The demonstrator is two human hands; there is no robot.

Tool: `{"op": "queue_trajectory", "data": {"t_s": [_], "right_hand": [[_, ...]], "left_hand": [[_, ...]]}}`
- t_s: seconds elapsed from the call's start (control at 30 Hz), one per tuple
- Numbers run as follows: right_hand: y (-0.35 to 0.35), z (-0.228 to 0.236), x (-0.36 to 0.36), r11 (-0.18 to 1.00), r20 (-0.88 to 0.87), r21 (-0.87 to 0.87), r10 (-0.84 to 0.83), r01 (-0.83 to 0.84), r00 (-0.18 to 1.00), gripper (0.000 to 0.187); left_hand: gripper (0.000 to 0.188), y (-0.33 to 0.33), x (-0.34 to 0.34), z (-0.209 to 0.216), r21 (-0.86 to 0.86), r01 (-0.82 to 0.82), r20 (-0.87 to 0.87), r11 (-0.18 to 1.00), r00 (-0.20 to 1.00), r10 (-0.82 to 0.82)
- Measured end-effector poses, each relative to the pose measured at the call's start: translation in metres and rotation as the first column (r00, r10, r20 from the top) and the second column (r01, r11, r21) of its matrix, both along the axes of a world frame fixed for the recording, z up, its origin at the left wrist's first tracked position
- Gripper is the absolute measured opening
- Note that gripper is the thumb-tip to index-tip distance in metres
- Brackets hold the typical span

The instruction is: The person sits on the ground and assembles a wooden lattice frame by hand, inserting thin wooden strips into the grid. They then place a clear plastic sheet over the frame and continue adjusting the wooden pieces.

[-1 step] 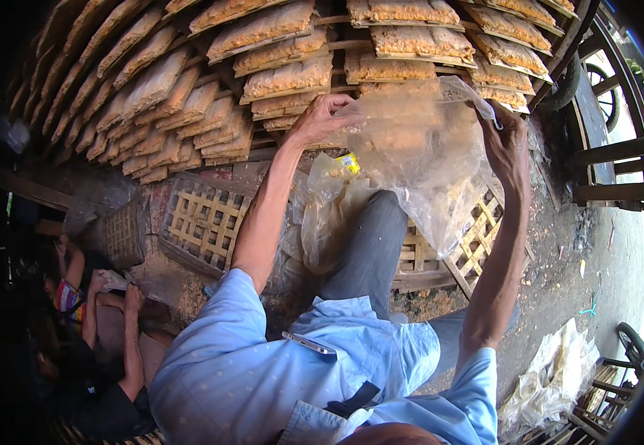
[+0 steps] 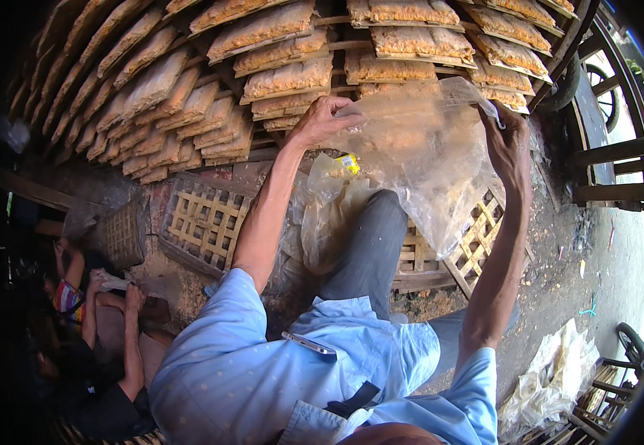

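Observation:
Both my hands are raised in front of me, holding a clear, cloudy plastic sheet or bag [image 2: 422, 141] between them. My left hand [image 2: 320, 124] pinches its left edge, with thumb and fingers together. My right hand [image 2: 511, 142] is closed on the upper right corner, and the plastic hangs from there toward my knee. More crumpled clear plastic [image 2: 329, 226] lies beside my bent leg, with a small yellow packet [image 2: 348, 163] at its top. Behind the held plastic, several orange-white slabs [image 2: 392, 69] sit on thin boards, partly seen through it.
Stacked slabs [image 2: 144, 85] fill the rack ahead and to the left. Woven bamboo panels [image 2: 203, 222] stand below it. At lower left a co-worker's hands [image 2: 133, 297] hold plastic. A plastic heap [image 2: 552, 371] lies at lower right, and a wooden frame [image 2: 619, 191] stands at right.
My hands and the held plastic have dropped very slightly. At lower left, the plastic in the co-worker's hands has shifted a little.

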State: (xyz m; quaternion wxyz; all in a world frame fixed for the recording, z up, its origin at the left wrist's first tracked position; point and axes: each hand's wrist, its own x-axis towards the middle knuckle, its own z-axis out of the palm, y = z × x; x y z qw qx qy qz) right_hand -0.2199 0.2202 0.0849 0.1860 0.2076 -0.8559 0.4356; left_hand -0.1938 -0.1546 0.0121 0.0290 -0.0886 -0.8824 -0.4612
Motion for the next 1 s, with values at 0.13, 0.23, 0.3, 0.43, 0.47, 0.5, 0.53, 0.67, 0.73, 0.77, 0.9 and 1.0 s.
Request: {"op": "queue_trajectory", "data": {"t_s": [0.13, 0.23, 0.3, 0.43, 0.47, 0.5, 0.53, 0.67, 0.73, 0.77, 0.9, 1.0], "right_hand": [[0.021, -0.001, -0.012, 0.983, -0.032, 0.035, -0.181, 0.182, 0.983, 0.034], [0.019, 0.004, 0.000, 0.915, -0.104, 0.208, -0.331, 0.346, 0.938, 0.042], [0.001, 0.033, 0.022, 0.859, -0.112, 0.322, -0.384, 0.399, 0.917, 0.050], [-0.042, 0.073, 0.045, 0.941, -0.037, 0.307, -0.137, 0.141, 0.990, 0.061], [-0.041, 0.069, 0.034, 0.943, -0.053, 0.324, -0.062, 0.076, 0.997, 0.058], [-0.041, 0.064, 0.024, 0.943, -0.062, 0.332, 0.021, 0.001, 0.998, 0.054], [-0.042, 0.061, 0.011, 0.919, -0.051, 0.392, 0.064, -0.039, 0.997, 0.049], [-0.019, 0.074, -0.004, 0.958, -0.002, 0.287, 0.024, -0.023, 1.000, 0.026], [-0.004, 0.083, -0.005, 0.975, -0.151, 0.211, -0.040, 0.072, 0.988, 0.026], [0.009, 0.091, -0.005, 0.973, -0.184, 0.191, -0.092, 0.128, 0.979, 0.035], [0.049, 0.107, -0.001, 0.958, -0.263, 0.105, -0.232, 0.266, 0.937, 0.039], [0.038, 0.104, 0.010, 0.983, -0.212, 0.063, -0.156, 0.173, 0.965, 0.030]], "left_hand": [[0.028, -0.007, -0.013, -0.008, -0.213, -0.161, -0.163, 0.964, 0.978, 0.127], [0.017, -0.005, -0.023, -0.017, 0.522, 0.088, -0.114, 0.848, 0.993, -0.033], [0.015, 0.017, -0.018, 0.002, 0.591, 0.202, -0.176, 0.781, 0.977, -0.119], [0.017, 0.072, -0.019, 0.035, 0.633, 0.326, -0.201, 0.702, 0.945, -0.258], [0.018, 0.089, -0.027, 0.037, 0.662, 0.373, -0.224, 0.651, 0.926, -0.302], [0.019, 0.102, -0.034, 0.040, 0.682, 0.411, -0.245, 0.605, 0.908, -0.340], [0.021, 0.110, -0.036, 0.042, 0.700, 0.432, -0.255, 0.570, 0.895, -0.365], [0.027, 0.155, -0.036, 0.057, 0.675, 0.405, -0.335, 0.616, 0.913, -0.233], [0.022, 0.159, -0.041, 0.056, 0.553, 0.403, -0.304, 0.729, 0.912, -0.275], [0.020, 0.161, -0.049, 0.057, 0.433, 0.374, -0.321, 0.821, 0.914, -0.247], [0.028, 0.159, -0.073, 0.068, 0.196, 0.211, -0.324, 0.958, 0.936, -0.140], [0.035, 0.189, -0.088, 0.057, 0.431, 0.282, -0.448, 0.857, 0.891, -0.068]]}}
